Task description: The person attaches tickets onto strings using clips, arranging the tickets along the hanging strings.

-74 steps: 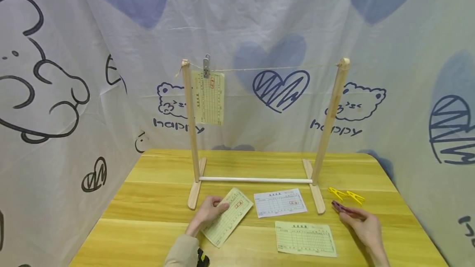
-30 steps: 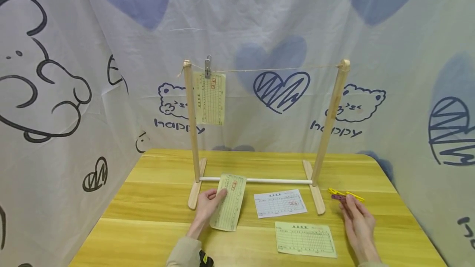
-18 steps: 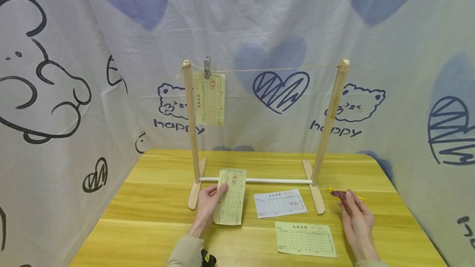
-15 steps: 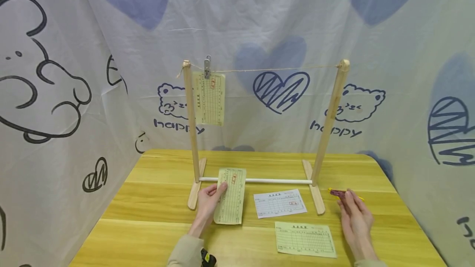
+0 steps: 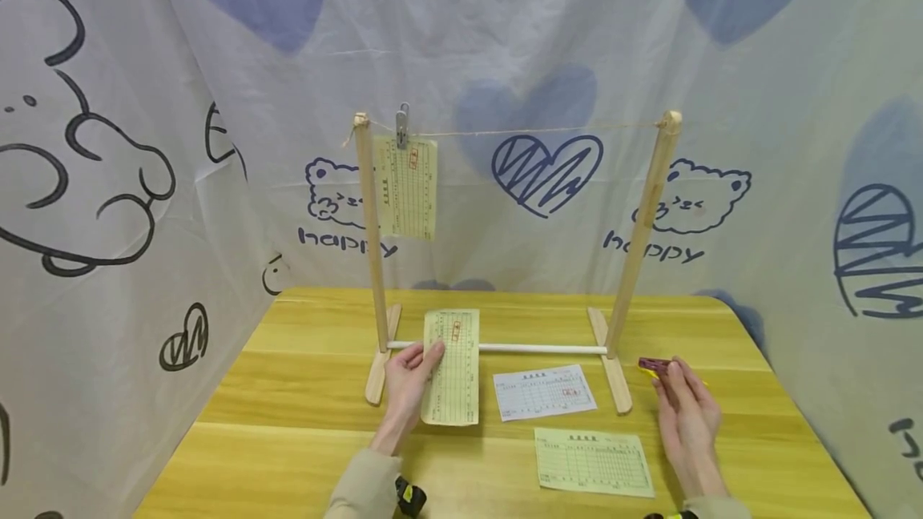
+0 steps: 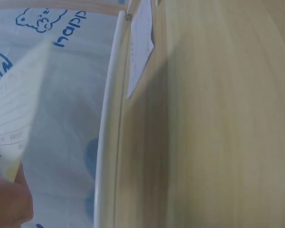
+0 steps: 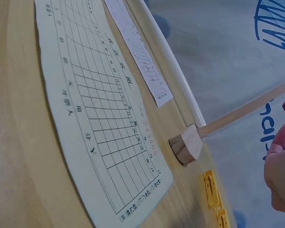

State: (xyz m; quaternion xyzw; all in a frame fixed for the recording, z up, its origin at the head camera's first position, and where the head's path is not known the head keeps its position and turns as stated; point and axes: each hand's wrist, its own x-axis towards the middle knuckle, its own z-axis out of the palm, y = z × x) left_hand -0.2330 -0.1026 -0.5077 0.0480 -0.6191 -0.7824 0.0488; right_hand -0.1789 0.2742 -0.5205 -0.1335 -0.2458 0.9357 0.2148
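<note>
My left hand (image 5: 409,387) pinches a yellow printed receipt slip (image 5: 456,379) by its left edge, holding it upright in front of the rack's white bar. In the left wrist view the same slip (image 6: 14,104) stands up from the fingers. Over at the right, my right hand (image 5: 688,415) pinches a dark purple clothespin (image 5: 653,365) between thumb and fingers. That clothespin overlaps the yellow clothespins (image 7: 212,192) lying on the table, mostly hidden behind it in the head view. A second yellow slip (image 5: 593,463) lies flat left of my right hand, with a white slip (image 5: 544,393) beyond it.
A wooden rack (image 5: 645,239) with a string (image 5: 534,131) across its top stands at the back of the table. A metal clip (image 5: 401,126) holds another yellow slip (image 5: 408,191) on the string near the left post. Patterned cloth (image 5: 490,22) hangs behind.
My left hand has raised the yellow slip from a slant near the table to upright, farther forward. My right hand has moved the purple clothespin forward, over the yellow ones.
</note>
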